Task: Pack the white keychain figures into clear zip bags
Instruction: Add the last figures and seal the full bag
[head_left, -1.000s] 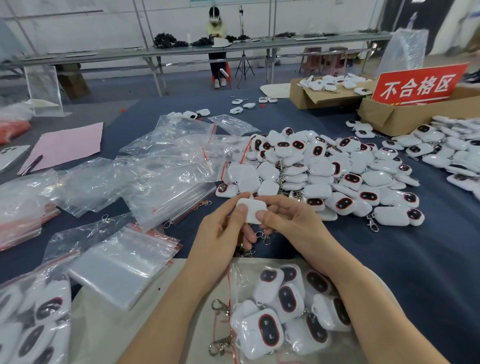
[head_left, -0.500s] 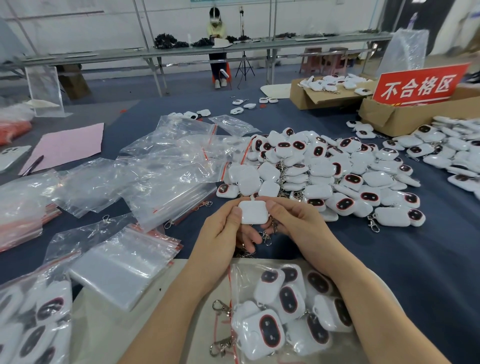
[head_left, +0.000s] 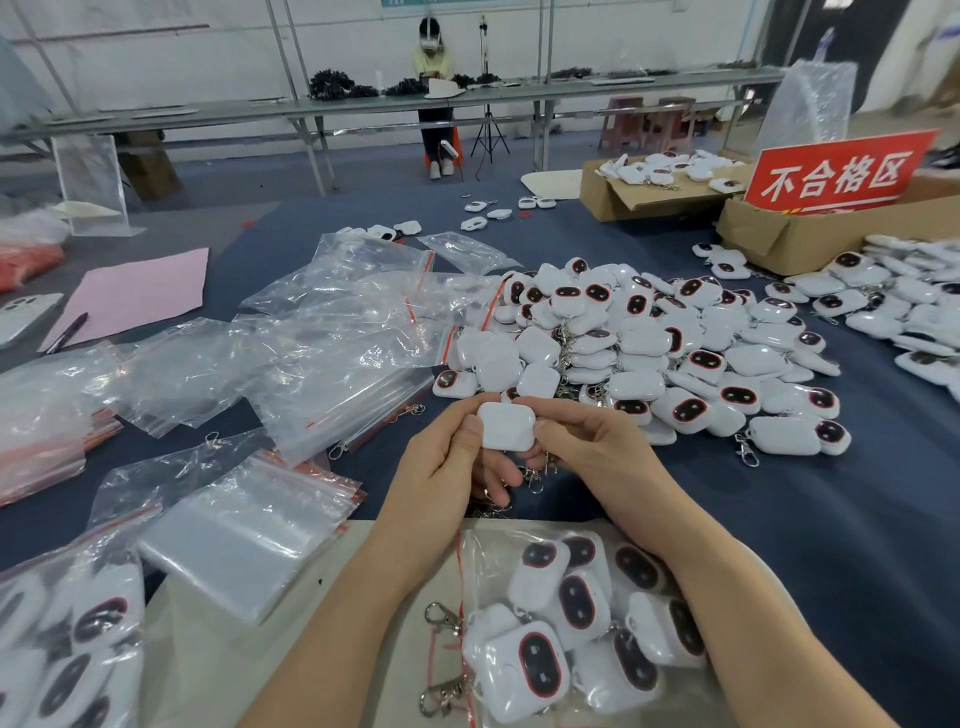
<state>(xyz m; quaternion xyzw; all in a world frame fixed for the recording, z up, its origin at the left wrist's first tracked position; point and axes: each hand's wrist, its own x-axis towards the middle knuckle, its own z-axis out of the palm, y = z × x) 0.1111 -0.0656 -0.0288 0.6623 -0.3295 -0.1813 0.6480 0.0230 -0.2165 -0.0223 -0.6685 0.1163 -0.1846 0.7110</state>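
One white keychain figure (head_left: 506, 426) is pinched between my left hand (head_left: 449, 462) and my right hand (head_left: 587, 452), plain back up, its metal clasp dangling below my fingers. Beyond it lies a big pile of white figures (head_left: 660, 348) with dark red-rimmed faces. A filled zip bag (head_left: 576, 618) of figures rests under my forearms. Empty clear zip bags (head_left: 322, 358) with red seals spread to the left, and a flat stack of them (head_left: 249, 525) sits near my left arm.
Another filled bag (head_left: 62, 639) lies at bottom left. Cardboard boxes (head_left: 800, 234) with a red sign (head_left: 836, 174) stand at the back right, more figures (head_left: 909, 306) beside them. A pink sheet (head_left: 135, 291) and pen lie far left. A person sits at a distant bench.
Both hands have turned the held figure slightly and lifted it a little toward the pile. Everything else lies as before.
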